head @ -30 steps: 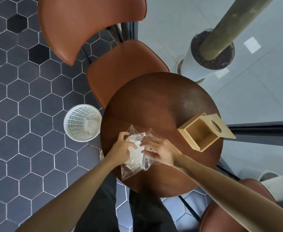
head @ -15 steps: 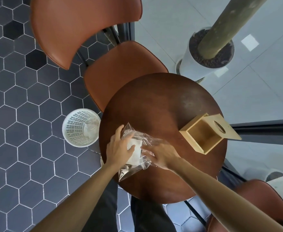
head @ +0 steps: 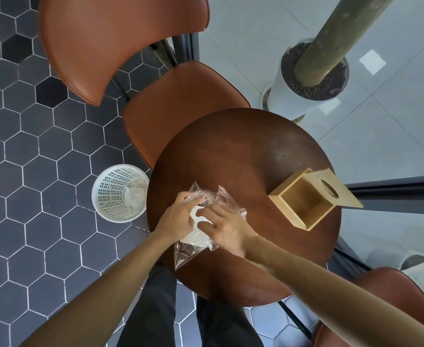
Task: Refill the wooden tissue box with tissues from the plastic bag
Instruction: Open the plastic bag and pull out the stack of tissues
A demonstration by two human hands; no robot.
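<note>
crinkled clear plastic bag [head: 227,205] – both hands | square wooden box [head: 303,204] – open

**Inspection: Person's Visible Body and Clothing**

Two bare forearms are extending into the head view from the lower edge, neither wearing a sleeve, at least as far up as the frame is showing. The left hand [head: 174,217] and the right hand [head: 224,227] are showing no gloves. No watch, bracelet or band is appearing at either wrist. Whether any ring is being worn cannot be told at this resolution. Below the arms, the dark, plain-looking fabric trousers [head: 150,309] are showing on both legs, and no pattern is reading on them.
</note>
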